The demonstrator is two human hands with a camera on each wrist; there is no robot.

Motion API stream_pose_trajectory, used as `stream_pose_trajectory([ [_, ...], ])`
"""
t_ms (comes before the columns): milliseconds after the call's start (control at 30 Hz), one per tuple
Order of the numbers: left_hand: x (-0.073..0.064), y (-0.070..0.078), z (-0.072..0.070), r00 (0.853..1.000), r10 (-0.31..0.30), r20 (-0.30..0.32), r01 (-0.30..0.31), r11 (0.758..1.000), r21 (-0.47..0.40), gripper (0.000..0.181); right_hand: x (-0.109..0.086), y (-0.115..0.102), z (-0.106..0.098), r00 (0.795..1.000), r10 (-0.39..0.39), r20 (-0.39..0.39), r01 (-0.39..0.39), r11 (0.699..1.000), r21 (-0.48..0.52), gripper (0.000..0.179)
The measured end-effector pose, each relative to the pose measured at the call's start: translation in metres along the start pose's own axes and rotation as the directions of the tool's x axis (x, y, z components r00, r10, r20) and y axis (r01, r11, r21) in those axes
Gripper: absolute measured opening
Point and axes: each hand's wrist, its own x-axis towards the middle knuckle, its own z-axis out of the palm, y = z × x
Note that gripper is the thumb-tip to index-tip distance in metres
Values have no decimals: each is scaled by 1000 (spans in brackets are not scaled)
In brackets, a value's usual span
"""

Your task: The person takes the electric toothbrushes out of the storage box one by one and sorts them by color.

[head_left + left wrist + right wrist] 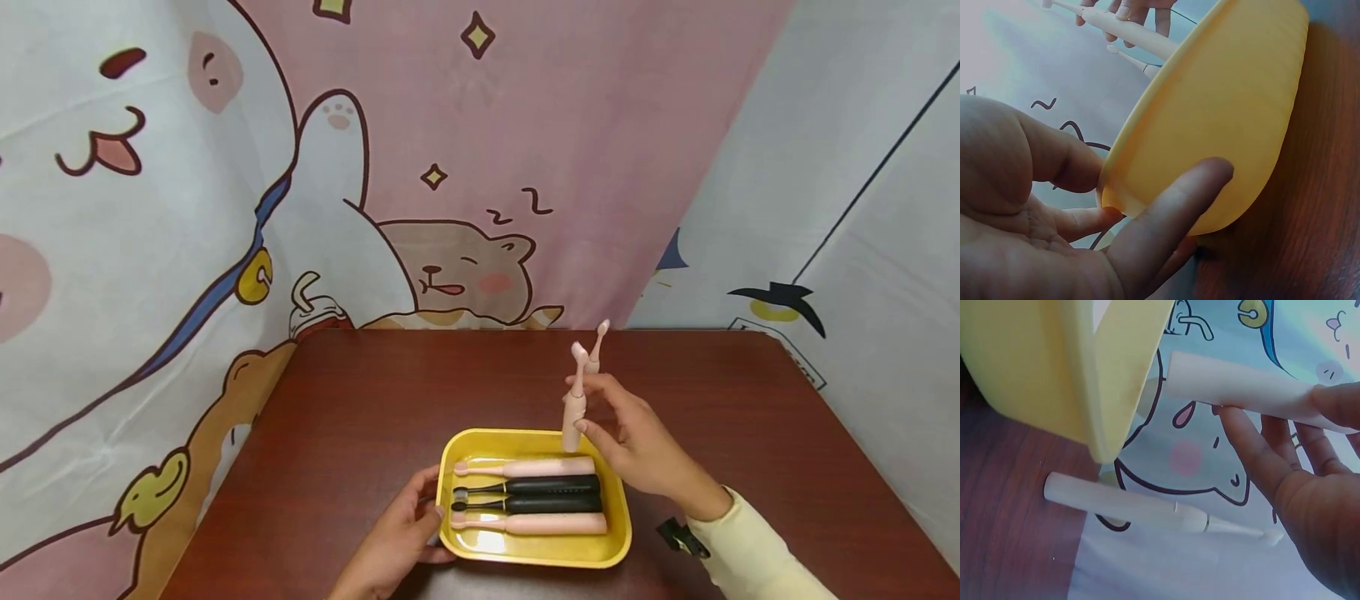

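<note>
My right hand (645, 442) pinches a pink electric toothbrush (573, 417) by its handle, thumb against fingers. The brush is held upright, head up, over the back right corner of a yellow tray (536, 560). At the tray's left end my left hand (401, 533) grips the side; in the left wrist view its fingers (1179, 206) lie against the outer wall. Inside lie a pink toothbrush (555, 467) at the back, two black toothbrushes (555, 485) in the middle and another pink toothbrush (558, 523) in front, all heads left.
Behind my right hand a further pink toothbrush (1122, 503) stands upright on the dark wooden table (360, 400). A small dark object (681, 537) shows beside the right sleeve. A cartoon-printed cloth (600, 125) hangs behind and at both sides of the table.
</note>
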Motion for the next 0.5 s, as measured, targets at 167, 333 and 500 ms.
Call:
stream_pose_trajectory([
  [167, 0, -2, 0, 999, -31, -9, 31, 999, -16, 53, 0, 7, -6, 999, 28, -36, -29, 999, -15, 64],
  [333, 1, -3, 0, 999, -38, -9, 38, 999, -20, 53, -1, 19, -10, 993, 47, -104, -51, 998, -38, 63],
  [500, 1, -2, 0, 1000, -17, 0, 17, 1000, -19, 52, 1, 23, -12, 984, 64, -165, -72, 997, -40, 63],
])
